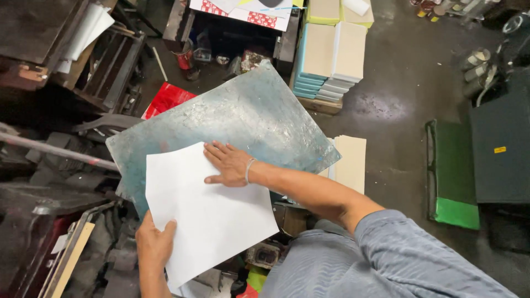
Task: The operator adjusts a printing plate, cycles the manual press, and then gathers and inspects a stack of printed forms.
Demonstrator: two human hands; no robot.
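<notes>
Lying flat on grey metal plate (259, 110), white paper sheet (210, 215) tilted, long axis running from lower left up toward right. Left hand (154, 243) pinching near lower edge, thumb on top. Right hand (229, 164) open, palm pressing upper edge, nearer plate centre.

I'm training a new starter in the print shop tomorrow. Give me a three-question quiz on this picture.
1. True or false: the right hand lies flat on the white sheet.
2. What does the left hand grip? A) the sheet's lower edge B) a red can C) a green board
3. What lies under the sheet?

Key: 1 true; 2 A; 3 a scuffed grey-blue metal plate.
</notes>
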